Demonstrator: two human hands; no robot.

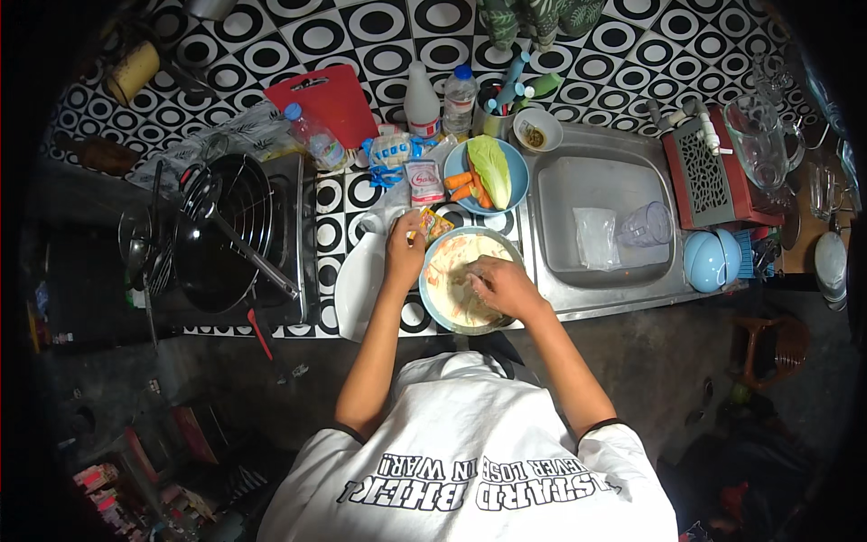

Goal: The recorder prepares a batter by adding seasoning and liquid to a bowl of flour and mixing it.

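Note:
A light-blue bowl (428,303) holds a pale, creamy batter (447,271) with orange shreds in it. My right hand (504,288) is over the bowl, its fingers drawn together and smeared with a pale residue. Whether anything is pinched between those fingers is hidden. Just left of the bowl's far rim, my left hand (405,251) grips a small yellow printed sachet (435,225) by its left side. Under my left forearm lies a white plate (359,288), partly covered by the arm.
Behind the bowl, a blue plate (518,193) carries carrots (460,186) and a leafy cabbage (489,169). A seasoning packet (425,181) lies beside it. Left is a stove with a black wok (203,271) and a ladle (250,254); right, a steel sink (569,301) holds a plastic cup (645,225).

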